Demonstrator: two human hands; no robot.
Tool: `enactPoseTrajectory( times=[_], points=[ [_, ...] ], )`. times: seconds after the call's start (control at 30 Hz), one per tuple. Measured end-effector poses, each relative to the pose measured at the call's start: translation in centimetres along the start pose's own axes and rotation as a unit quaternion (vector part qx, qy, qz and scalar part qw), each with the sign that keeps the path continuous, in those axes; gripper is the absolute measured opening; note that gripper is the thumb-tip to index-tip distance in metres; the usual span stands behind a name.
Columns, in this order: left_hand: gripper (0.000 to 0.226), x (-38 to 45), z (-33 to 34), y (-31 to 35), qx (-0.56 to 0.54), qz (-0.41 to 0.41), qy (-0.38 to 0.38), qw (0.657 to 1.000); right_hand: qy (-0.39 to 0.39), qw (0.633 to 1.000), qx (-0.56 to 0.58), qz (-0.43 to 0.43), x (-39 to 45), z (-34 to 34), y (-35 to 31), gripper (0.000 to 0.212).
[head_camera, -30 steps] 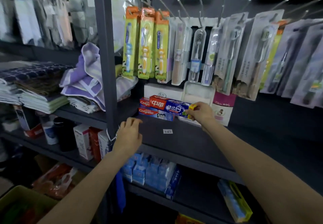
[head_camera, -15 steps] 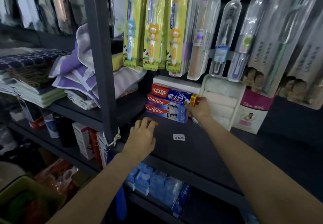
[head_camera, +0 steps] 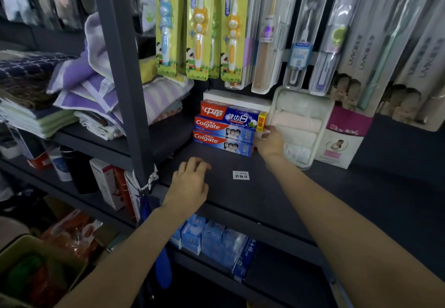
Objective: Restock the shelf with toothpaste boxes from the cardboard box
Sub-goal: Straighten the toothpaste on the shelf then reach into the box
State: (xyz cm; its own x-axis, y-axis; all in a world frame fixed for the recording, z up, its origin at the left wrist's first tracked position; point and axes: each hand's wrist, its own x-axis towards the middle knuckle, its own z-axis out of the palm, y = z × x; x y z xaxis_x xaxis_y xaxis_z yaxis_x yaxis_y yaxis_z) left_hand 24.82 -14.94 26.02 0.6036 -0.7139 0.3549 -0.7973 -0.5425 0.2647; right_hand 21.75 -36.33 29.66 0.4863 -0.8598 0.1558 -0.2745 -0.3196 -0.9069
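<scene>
Three toothpaste boxes are stacked at the back of the dark shelf (head_camera: 325,194): a red-and-blue box (head_camera: 231,115) on top of two Colgate boxes (head_camera: 216,127) (head_camera: 214,140). My right hand (head_camera: 271,143) is at the stack's right end, its fingertips touching the ends of the Colgate boxes just under the top box's yellow end. My left hand (head_camera: 190,187) rests on the shelf's front part with loosely bent fingers and holds nothing. At the lower left stands an open box (head_camera: 14,252) with colourful contents.
A white box (head_camera: 236,97) lies behind the stack, and a clear pack of rolled cloths (head_camera: 298,127) stands right of it. Packaged toothbrushes (head_camera: 199,26) hang above. A grey upright post (head_camera: 120,67) and folded towels (head_camera: 84,86) are to the left. Blue boxes (head_camera: 212,238) fill the shelf below.
My right hand has set the top box down on the Colgate boxes and slid down to their ends. My head moved closer to the shelf. The left hand stayed on the shelf.
</scene>
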Motion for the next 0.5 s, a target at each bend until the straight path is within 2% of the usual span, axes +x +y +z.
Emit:
enactPoseTrajectory(
  times=[0.07, 0.1, 0.2, 0.23, 0.33, 0.5],
  points=[
    [0.038, -0.6, 0.2, 0.3, -0.046, 0.003, 0.028, 0.999, -0.018, 0.999, 0.025, 0.020, -1.1, -1.0, 0.1, 0.055],
    [0.035, -1.1, 0.4, 0.6, -0.075, 0.009, 0.045, 0.996, -0.024, 0.998, 0.051, 0.028, -2.1, -1.7, 0.3, 0.053],
    [0.027, -3.2, 1.3, 2.2, -0.140, 0.058, 0.089, 0.984, -0.069, 0.992, 0.107, -0.005, -7.2, -4.1, 0.9, 0.019],
    [0.027, -4.2, 1.8, 2.9, -0.150, 0.079, 0.091, 0.981, -0.088, 0.992, 0.089, -0.033, -9.1, -5.1, 1.5, 0.018],
    [0.035, -8.1, 4.1, 5.3, -0.180, 0.140, 0.055, 0.972, -0.144, 0.984, 0.012, -0.103, -14.6, -8.1, 4.0, 0.027],
    [0.032, -16.4, 9.7, 8.3, -0.196, 0.222, -0.047, 0.954, -0.195, 0.964, -0.103, -0.147, -22.9, -12.4, 9.8, 0.020]
  ],
)
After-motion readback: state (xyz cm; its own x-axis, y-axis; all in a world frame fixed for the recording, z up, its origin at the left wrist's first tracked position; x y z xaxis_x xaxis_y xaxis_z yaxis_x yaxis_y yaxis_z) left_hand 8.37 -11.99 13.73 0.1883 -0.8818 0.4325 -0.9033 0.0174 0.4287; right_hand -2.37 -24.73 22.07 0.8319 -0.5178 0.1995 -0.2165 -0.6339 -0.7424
